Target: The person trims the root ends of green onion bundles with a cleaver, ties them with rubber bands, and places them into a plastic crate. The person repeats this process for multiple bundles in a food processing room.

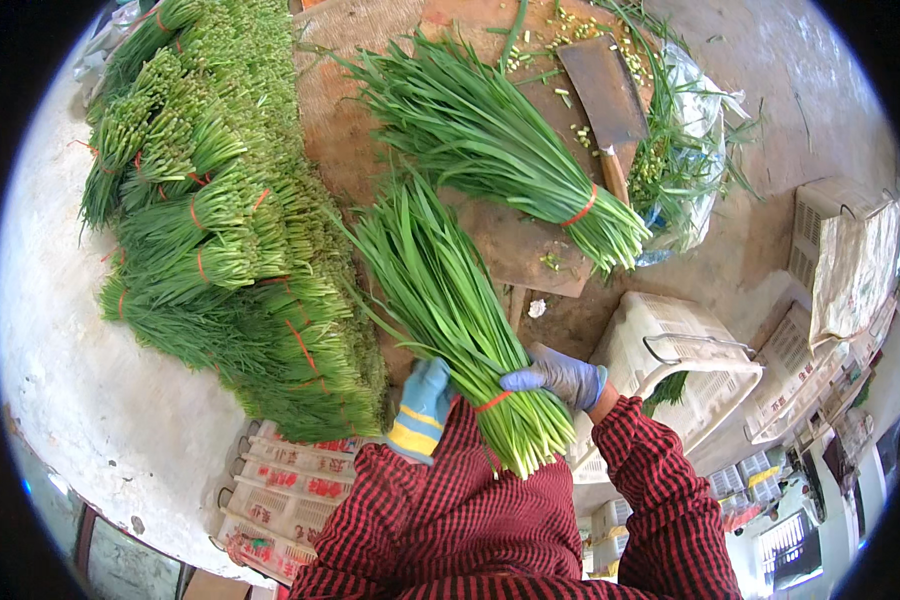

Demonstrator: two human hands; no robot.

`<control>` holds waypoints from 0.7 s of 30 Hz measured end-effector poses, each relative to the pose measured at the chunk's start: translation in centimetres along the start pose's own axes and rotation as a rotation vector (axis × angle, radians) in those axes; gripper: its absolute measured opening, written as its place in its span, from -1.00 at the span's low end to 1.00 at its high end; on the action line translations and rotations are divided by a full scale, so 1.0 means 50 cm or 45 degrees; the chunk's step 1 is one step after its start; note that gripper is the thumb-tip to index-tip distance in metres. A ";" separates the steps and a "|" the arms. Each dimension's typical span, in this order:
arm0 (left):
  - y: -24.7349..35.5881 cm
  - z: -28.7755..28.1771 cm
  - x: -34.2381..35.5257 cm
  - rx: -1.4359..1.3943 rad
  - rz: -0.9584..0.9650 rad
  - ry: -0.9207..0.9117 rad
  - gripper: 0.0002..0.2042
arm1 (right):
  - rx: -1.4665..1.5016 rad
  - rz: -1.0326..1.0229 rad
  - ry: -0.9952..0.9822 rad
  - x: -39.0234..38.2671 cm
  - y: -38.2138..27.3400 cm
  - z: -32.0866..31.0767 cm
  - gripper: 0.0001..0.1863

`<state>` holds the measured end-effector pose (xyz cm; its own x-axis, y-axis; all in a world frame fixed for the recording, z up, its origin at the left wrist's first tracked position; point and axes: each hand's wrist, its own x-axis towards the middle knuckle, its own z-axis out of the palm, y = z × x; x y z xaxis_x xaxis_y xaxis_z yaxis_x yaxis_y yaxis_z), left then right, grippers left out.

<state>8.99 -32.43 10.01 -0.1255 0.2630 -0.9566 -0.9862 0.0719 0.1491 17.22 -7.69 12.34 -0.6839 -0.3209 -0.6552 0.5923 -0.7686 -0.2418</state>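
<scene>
A bunch of garlic chives [440, 285] lies slanted in front of me, leaf tips pointing away and pale cut stems toward my lap. A red band [492, 402] circles it near the stems. My right hand [562, 377], in a purple-grey glove, is closed on its right side by the band, thumb across the top. Close against the left side is my left hand [422, 405], in a blue glove with yellow stripes. Its fingers are curled and partly hidden; what they hold cannot be made out. Just beyond lies another banded bunch of chives [500, 140].
Many banded chive bunches [210, 220] are piled at the left. A cleaver [610, 95] rests on the board [545, 270] at the far right, among trimmings. Beside it sits a plastic bag [695, 130] of scraps. White plastic crates [660, 335] stand on the right, and more crates [280, 480] at lower left.
</scene>
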 end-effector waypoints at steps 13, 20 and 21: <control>-0.002 0.054 -0.013 0.032 -0.124 -0.087 -0.49 | -1.002 0.161 0.226 -0.022 0.022 0.054 -0.31; 0.016 0.146 0.021 0.018 0.090 0.217 -0.60 | -1.119 -0.731 1.139 -0.159 0.030 0.109 -0.67; 0.013 0.153 0.019 0.052 0.128 0.258 -0.60 | -1.249 -0.710 1.095 -0.177 0.040 0.122 -0.70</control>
<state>9.07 -24.77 11.14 -0.2462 0.0722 -0.9665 -0.9629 0.0951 0.2523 21.85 -9.75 22.02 -0.6649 0.5972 -0.4487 0.6291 0.1238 -0.7674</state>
